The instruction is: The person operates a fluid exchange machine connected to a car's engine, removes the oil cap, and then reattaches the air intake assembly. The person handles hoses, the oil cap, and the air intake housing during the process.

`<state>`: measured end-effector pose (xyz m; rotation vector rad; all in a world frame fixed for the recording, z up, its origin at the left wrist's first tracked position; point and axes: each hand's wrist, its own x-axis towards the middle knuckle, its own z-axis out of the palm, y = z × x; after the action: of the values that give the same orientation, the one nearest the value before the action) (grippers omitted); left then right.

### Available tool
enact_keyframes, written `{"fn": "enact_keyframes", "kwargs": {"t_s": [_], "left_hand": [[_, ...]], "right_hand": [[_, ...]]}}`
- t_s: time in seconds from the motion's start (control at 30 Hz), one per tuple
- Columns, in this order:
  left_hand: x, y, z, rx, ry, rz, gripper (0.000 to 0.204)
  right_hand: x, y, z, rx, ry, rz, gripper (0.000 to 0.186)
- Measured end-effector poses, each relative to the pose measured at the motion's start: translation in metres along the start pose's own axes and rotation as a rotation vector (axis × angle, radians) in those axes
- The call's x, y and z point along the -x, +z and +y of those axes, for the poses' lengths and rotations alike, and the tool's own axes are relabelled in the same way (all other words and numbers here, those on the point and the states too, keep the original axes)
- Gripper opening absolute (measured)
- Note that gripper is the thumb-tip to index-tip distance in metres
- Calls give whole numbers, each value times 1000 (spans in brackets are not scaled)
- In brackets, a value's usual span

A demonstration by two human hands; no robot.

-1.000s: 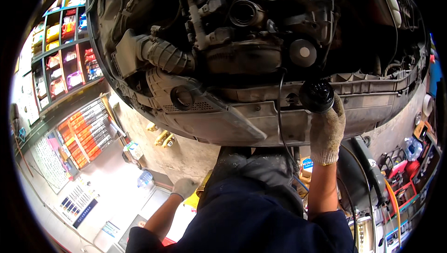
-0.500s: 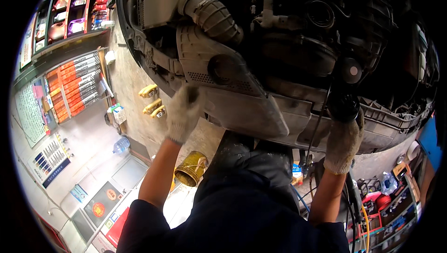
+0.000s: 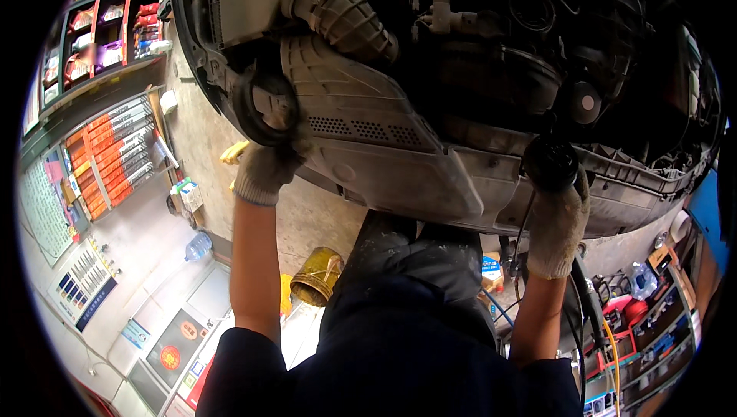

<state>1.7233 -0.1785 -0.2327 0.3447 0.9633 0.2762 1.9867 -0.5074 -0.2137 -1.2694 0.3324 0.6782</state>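
The underside of a dark engine bay fills the upper middle. My gloved left hand is raised at a grey perforated cover, just below a round black ring-shaped piece; its fingers are shadowed, and I cannot tell whether they grip either piece. A ribbed duct lies above that cover. My gloved right hand grips a black cylindrical part from below, beneath a small round housing with a pale centre. A thin dark hose hangs beside that hand.
A yellowed bucket is by my legs. Shelves of coloured containers and a rack of orange boxes stand left. A water jug is lower left. Tool shelving and hoses are at right.
My left hand has risen from low beside my legs to the cover; the ring-shaped piece now shows above it at left. My right hand still holds the black part. The view has shifted.
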Motion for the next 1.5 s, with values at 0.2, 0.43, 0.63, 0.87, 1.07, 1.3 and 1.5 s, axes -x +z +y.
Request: {"fn": "enact_keyframes", "kwargs": {"t_s": [0.2,0.43,0.63,0.87,1.07,1.3,1.5], "left_hand": [[-12,1,-39,-336,-77,26,32],[-54,157,-41,-1054,231,33,35],[-138,237,-55,-1542,639,-12,48],[-176,262,-80,-1670,527,93,40],[-186,267,-88,-1562,455,103,40],[-191,269,-87,-1773,530,95,47],[-196,264,-87,-1777,626,121,43]], "right_hand": [[7,13,-8,20,127,37,40],[-1,-6,-6,80,47,10,40],[-1,-9,-8,-10,56,13,39],[-7,-28,-8,-36,77,97,40],[-16,-50,-6,-2,84,69,43],[-21,-52,-6,12,71,55,41],[-23,-54,-7,23,79,61,42]]}}
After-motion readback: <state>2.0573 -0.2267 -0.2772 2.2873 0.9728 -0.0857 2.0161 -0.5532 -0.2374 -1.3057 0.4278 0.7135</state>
